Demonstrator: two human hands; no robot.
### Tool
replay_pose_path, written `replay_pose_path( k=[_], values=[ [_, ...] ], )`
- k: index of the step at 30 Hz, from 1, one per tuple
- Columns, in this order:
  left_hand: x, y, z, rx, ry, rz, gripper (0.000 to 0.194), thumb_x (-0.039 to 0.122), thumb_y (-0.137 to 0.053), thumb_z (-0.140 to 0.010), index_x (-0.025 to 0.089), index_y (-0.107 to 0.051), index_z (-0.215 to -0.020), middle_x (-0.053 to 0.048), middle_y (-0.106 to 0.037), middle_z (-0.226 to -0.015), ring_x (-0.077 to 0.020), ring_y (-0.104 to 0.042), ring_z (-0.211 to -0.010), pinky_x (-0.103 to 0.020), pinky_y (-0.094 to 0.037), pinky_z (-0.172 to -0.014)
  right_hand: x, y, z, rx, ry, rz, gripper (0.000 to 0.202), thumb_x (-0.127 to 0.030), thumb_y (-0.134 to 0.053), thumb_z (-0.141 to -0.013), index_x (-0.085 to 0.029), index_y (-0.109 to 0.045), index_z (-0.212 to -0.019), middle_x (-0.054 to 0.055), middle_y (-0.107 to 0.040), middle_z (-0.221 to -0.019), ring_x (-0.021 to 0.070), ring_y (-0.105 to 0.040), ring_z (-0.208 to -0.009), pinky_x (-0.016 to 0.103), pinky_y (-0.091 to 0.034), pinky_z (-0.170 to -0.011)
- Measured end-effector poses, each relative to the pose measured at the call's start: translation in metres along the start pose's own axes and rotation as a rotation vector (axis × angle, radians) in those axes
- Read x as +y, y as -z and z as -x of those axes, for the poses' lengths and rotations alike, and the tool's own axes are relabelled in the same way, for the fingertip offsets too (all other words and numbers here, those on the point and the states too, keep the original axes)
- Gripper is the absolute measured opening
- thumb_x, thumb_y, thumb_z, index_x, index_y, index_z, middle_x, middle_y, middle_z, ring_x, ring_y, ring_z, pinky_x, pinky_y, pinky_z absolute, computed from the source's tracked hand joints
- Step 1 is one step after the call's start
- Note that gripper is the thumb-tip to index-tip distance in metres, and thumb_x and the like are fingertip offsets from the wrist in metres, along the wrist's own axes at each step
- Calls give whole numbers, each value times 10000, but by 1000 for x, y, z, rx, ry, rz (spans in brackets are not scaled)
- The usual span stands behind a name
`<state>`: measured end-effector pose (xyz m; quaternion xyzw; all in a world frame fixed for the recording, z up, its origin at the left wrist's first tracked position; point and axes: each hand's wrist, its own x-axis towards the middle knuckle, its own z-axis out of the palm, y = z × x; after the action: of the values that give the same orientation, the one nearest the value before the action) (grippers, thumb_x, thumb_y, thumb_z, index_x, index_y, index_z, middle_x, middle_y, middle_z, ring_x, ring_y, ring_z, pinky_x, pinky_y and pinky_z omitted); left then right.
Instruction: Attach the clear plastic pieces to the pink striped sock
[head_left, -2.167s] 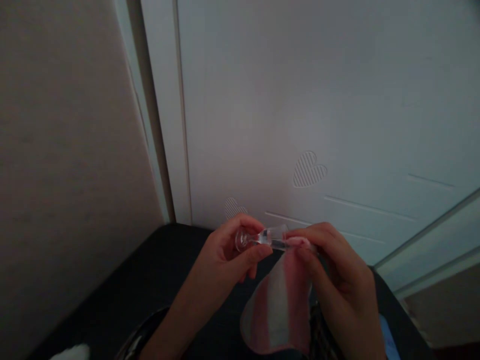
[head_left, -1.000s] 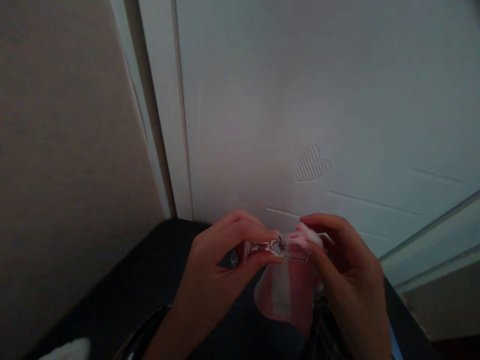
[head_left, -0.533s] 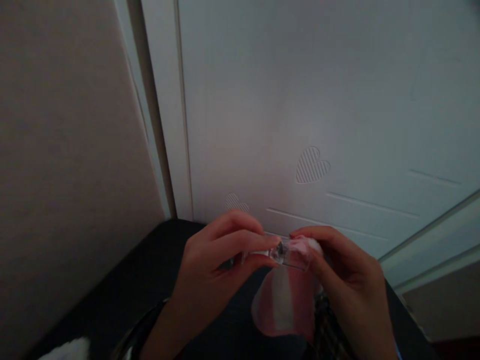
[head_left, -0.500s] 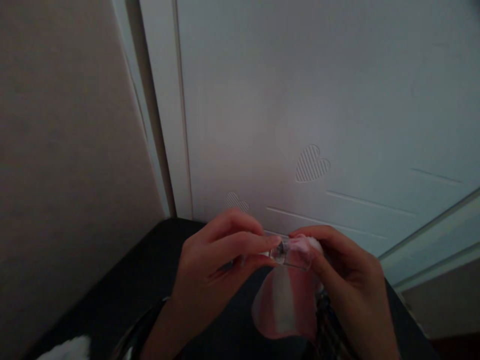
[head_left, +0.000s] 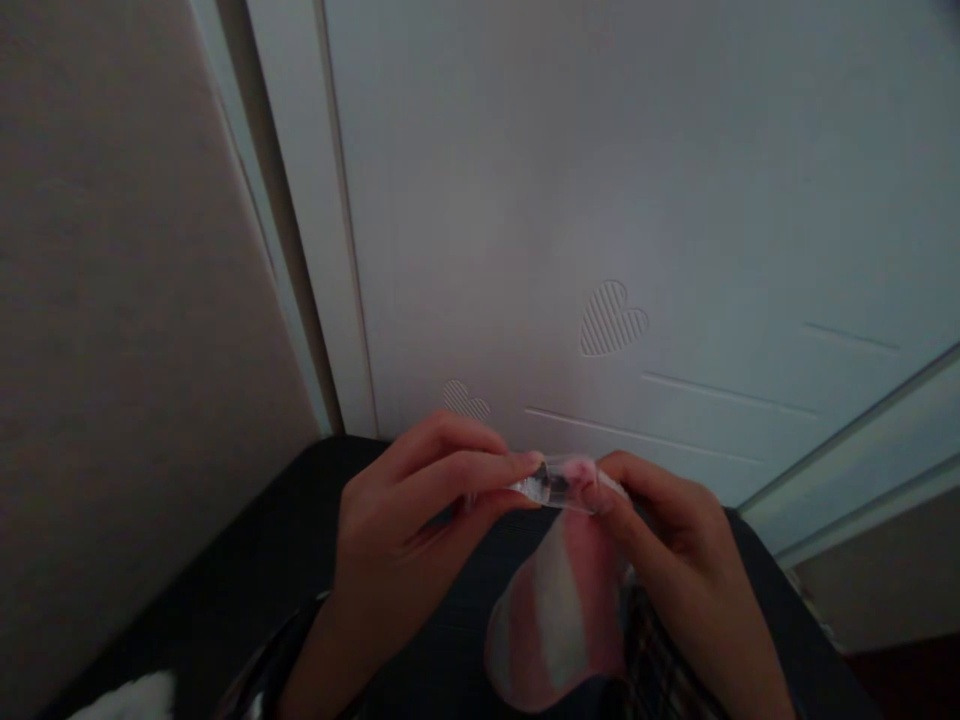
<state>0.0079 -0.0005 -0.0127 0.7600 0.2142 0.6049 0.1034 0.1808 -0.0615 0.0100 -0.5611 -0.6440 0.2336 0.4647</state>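
Dim light falls on a large white panel [head_left: 480,200] engraved with two striped hearts [head_left: 609,322] and thin lines [head_left: 727,394]. A plain grey-brown wall [head_left: 135,250] stands at left; a dark, matte black table [head_left: 292,530] spreads below.

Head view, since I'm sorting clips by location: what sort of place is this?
Probably a room in a home, at a corner. What suggests it: a white panel, perhaps a door, decorated with grooved hearts; a plain wall beside it; and a dark tabletop.
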Motion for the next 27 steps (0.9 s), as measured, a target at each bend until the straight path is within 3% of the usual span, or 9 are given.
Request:
replay_pose_path(
  k=[5, 10, 17, 19, 27],
  values=[
    [-1, 1, -1, -20, 74, -39, 224, 123, -723, -740, 250, -693, -922, 22, -630, -831, -89, -591, -696, -189, -448, -555, -3, -1, 3, 9, 48, 6, 333, -383, -487, -919, -192, -551, -653, -39, -506, -610, 104, -462, -580, 237, -320, -523],
    [-5, 3, -3, -66, 84, -23, 204, 134, -717, -745, 242, -698, -918, 11, -635, -820, -95, -585, -682, -192, -456, -562, -2, -4, 3, 69, 90, -22, 346, -370, -481, -923, -189, -531, -633, -26, -566, -673, 110, -504, -625, 229, -350, -536],
    [-6, 2, -3, -174, 59, -12, 202, 123, -704, -755, 230, -692, -926, 18, -626, -823, -74, -573, -647, -169, -447, -549, 7, -3, 2, 307, 116, -72, 52, -289, -591, -875, -264, -632, -893, -41, -642, -834, 110, -581, -763, 186, -429, -618],
    [-6, 1, -4, -205, 49, -2, 190, 126, -696, -762, 221, -692, -927, 9, -636, -827, -82, -584, -655, -173, -458, -560, 8, -4, 0, 335, 118, -127, 72, -244, -621, -851, -268, -613, -918, -43, -631, -859, 107, -584, -778, 184, -446, -650],
    [-3, 1, -4, -217, 42, 45, 200, 115, -705, -750, 209, -692, -926, 0, -642, -818, -85, -582, -643, -175, -459, -549, 11, -4, -2, 311, 98, -36, 54, -229, -606, -859, -272, -609, -892, -43, -624, -827, 120, -573, -750, 227, -427, -632]
  ],
)
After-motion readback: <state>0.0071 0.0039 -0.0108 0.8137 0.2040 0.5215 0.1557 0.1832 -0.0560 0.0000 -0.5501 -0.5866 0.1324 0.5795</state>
